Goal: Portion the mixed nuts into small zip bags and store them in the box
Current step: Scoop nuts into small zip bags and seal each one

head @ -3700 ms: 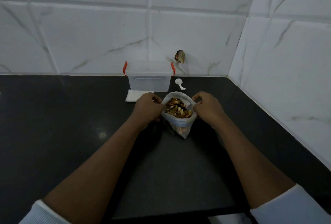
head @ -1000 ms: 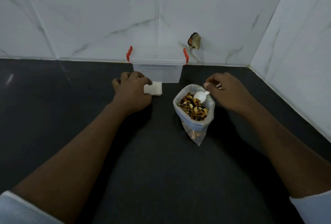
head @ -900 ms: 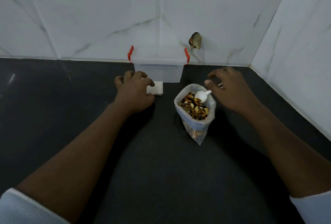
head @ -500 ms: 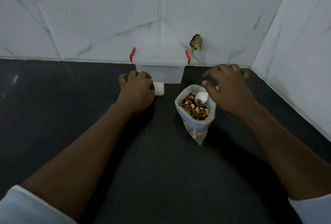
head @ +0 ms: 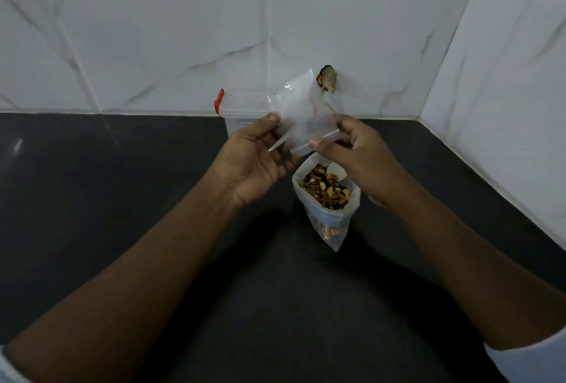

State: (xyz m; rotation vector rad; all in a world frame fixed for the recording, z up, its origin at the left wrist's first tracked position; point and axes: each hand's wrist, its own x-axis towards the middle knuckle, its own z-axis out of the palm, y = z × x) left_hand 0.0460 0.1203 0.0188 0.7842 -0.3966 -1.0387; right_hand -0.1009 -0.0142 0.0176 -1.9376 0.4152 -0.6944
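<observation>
A small clear zip bag is held up in the air above the counter. My left hand pinches its left edge between thumb and fingers. My right hand pinches its lower right edge. Below them an open plastic bag of mixed nuts stands on the dark counter, and a white scoop rests in its top, partly hidden by my right hand. The clear storage box with red latches sits closed against the back wall, mostly hidden behind the bag and my left hand.
The black counter ends at white marble-pattern tile walls at the back and on the right, meeting in a corner. A small dark chipped spot marks the back wall above the box.
My left hand lifted a small zip bag off the stack by the box. My right hand let go of the scoop, left in the nuts, and took the bag's other edge.
</observation>
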